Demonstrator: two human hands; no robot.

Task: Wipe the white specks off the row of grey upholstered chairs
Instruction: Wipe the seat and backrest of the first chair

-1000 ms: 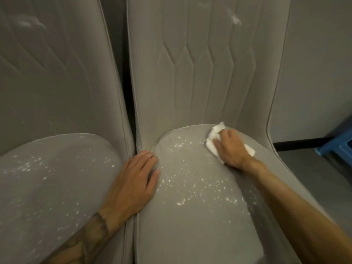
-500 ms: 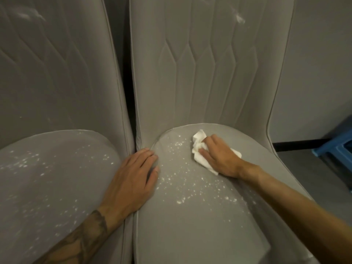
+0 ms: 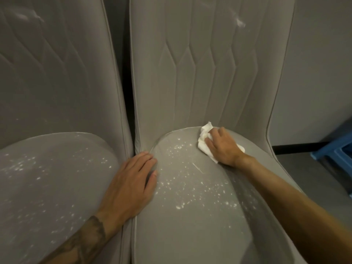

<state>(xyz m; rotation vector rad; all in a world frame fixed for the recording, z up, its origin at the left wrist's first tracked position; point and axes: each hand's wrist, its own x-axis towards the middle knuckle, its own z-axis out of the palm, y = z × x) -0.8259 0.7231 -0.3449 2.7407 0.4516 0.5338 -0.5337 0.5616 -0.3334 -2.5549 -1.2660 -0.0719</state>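
1. Pressing a white tissue (image 3: 204, 138) onto the back of the right chair (image 3: 181, 235) seat, the right hand (image 3: 222, 147) has its fingers curled over it.
2. Left hand (image 3: 131, 183) lies flat, fingers straight and together, across the gap between both seats.
3. White specks (image 3: 182, 180) dot the seat between the hands.
4. Left chair (image 3: 47, 178) is speckled too.
5. Blue stool (image 3: 337, 151) stands far right.

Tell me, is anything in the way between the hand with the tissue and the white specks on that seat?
Nothing visible. The right hand holds the white tissue at the back of the seat, and the white specks lie on bare fabric beside it. The left hand rests at the seat's left edge.
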